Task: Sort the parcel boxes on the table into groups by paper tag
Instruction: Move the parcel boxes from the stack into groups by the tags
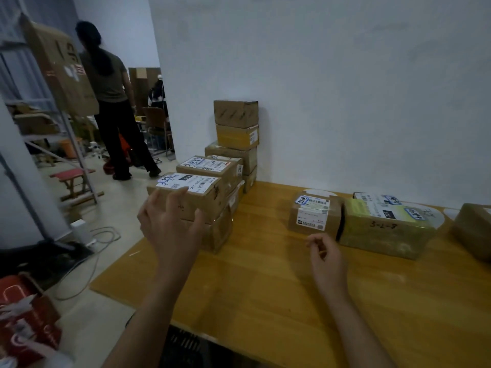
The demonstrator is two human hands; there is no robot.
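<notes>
The left hand is spread wide with straight fingers, right up by the near face of the top box on the left pile. It grips nothing, and I can't tell whether the fingertips touch the cardboard. The right hand hangs over the table, loosely curled and empty, just short of the small box that stands against the green-taped box.

To my eye the step is dealing with that top box, either taking it or squaring it up. I'd read its handwritten tag first and check it against the blue-edged tag on the small box. That pile sits near the table's corner, so any push should go inward toward the wall — never toward the edge. If the box is to be lifted, a hand on each side would suit it better than one.

Further back a tall stack leans on the wall, and another box shows at the far right.
</notes>
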